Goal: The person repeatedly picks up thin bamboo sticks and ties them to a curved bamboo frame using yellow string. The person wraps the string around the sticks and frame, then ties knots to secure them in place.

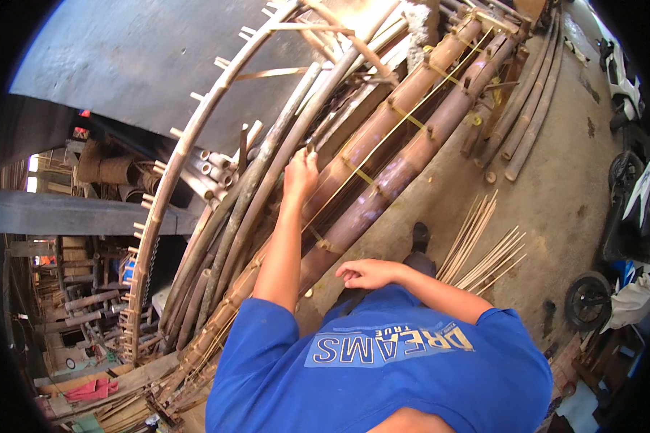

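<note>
My left hand (301,175) is raised over the far-left side of a long frame of two thick brown bamboo poles. Its fingers are closed, with a small dark tip of something showing above them; I cannot make out what it is. The nearer bamboo pole (412,160) and the farther bamboo pole (379,124) lie side by side, joined by short yellowish crosspieces. A thin yellow strip (427,108) runs lengthwise along them. In front of my body, my right hand (368,274) hangs with loosely bent fingers and nothing visible in it.
A curved bamboo rail with pegs (188,141) arches at the left, beside stacked long bamboo poles (247,193). Thin bamboo sticks (477,242) lie fanned on the floor to my right. Loose poles (534,115) rest at the far right, and motorcycles (621,187) stand along the right edge.
</note>
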A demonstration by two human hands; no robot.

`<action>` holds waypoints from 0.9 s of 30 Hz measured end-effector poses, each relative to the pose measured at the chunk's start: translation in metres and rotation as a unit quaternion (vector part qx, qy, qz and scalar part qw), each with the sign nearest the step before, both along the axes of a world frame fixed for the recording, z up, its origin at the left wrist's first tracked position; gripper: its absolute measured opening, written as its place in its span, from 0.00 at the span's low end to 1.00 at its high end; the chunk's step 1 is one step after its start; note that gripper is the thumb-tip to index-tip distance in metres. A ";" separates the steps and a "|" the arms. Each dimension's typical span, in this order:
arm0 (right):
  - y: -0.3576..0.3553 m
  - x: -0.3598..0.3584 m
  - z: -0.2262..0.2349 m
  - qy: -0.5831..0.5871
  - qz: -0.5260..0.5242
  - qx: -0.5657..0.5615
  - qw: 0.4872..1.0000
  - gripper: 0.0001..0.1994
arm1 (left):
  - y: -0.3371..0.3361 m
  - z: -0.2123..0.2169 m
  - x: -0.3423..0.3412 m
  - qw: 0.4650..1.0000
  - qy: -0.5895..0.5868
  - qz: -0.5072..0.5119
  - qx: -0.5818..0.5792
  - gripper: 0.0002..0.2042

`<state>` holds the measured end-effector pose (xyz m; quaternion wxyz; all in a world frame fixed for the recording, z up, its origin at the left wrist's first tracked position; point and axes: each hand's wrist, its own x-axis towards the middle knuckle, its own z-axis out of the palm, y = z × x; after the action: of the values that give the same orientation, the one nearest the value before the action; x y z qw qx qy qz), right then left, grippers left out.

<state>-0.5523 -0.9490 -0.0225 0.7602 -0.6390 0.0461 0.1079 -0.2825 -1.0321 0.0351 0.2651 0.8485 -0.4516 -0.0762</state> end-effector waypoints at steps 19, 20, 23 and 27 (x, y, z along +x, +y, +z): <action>-0.062 0.185 0.094 -0.052 -0.142 -0.078 0.986 0.26 | 0.177 -0.014 -0.027 0.978 0.195 0.014 0.067 0.18; -0.047 0.158 0.126 -0.040 -0.107 -0.067 0.991 0.24 | 0.186 -0.030 -0.021 0.985 0.173 0.010 0.016 0.18; -0.017 0.065 0.138 -0.122 0.072 -0.259 0.956 0.20 | 0.177 -0.017 -0.033 0.985 0.158 0.048 0.049 0.18; 0.033 0.044 0.014 -0.212 -0.088 -0.341 0.911 0.24 | 0.175 -0.019 -0.026 0.977 0.205 -0.005 -0.054 0.14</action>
<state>-0.5080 -0.9160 -0.0081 0.4940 -0.8608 -0.0266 -0.1196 -0.3085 -0.8576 0.0162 0.3973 0.7969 -0.3953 -0.2254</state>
